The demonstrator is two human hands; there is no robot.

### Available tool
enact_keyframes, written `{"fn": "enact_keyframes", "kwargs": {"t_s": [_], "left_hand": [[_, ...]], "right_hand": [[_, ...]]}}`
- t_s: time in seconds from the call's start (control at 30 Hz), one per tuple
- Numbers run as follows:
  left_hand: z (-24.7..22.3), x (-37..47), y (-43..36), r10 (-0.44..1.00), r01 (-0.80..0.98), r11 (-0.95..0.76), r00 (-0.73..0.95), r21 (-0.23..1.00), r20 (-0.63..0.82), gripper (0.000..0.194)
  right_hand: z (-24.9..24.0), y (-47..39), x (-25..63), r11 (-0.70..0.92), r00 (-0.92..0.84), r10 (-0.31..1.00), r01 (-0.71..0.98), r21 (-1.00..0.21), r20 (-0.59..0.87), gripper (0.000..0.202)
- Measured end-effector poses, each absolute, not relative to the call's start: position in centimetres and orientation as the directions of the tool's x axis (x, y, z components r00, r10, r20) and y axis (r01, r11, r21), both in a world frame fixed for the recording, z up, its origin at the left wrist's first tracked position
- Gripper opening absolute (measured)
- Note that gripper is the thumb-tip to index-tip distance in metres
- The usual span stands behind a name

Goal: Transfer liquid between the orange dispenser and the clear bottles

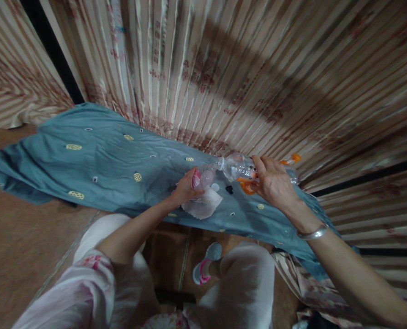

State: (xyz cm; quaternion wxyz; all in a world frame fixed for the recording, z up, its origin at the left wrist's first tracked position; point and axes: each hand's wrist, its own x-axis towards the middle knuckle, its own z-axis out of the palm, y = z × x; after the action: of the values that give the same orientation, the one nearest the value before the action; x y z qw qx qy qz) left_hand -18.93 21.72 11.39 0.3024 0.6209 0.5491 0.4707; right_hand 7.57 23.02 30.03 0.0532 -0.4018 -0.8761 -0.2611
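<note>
My left hand (187, 188) is closed around a small clear container (207, 176) with a pink patch. A large clear plastic bottle (236, 167) lies roughly level in my right hand (274, 180), its neck at the mouth of the small container. Orange pieces (247, 186) show beside the bottle, under my right fingers, and another orange piece (291, 159) shows beyond them. Below my left hand a crumpled white sheet or bag (203, 204) rests on the cloth. A round white disc (215, 187) and a small black item (229, 189) are near it.
A blue-green patterned cloth (114, 160) covers the long narrow surface. Behind it hangs a striped curtain (176, 68), with dark poles (52, 50) at the sides. My knees are against the near side, and a foot in a light shoe (213, 252) shows below.
</note>
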Motion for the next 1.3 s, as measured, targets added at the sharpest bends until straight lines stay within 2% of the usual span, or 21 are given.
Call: {"fn": "enact_keyframes", "kwargs": {"t_s": [1.3], "left_hand": [[10.94,-18.88,21.91,0.954,0.383,-0.250,-0.058,0.889,0.293,0.094]], "right_hand": [[30.12,22.98,7.45,0.539,-0.671,0.677,0.732,0.418,0.303,0.066]]}}
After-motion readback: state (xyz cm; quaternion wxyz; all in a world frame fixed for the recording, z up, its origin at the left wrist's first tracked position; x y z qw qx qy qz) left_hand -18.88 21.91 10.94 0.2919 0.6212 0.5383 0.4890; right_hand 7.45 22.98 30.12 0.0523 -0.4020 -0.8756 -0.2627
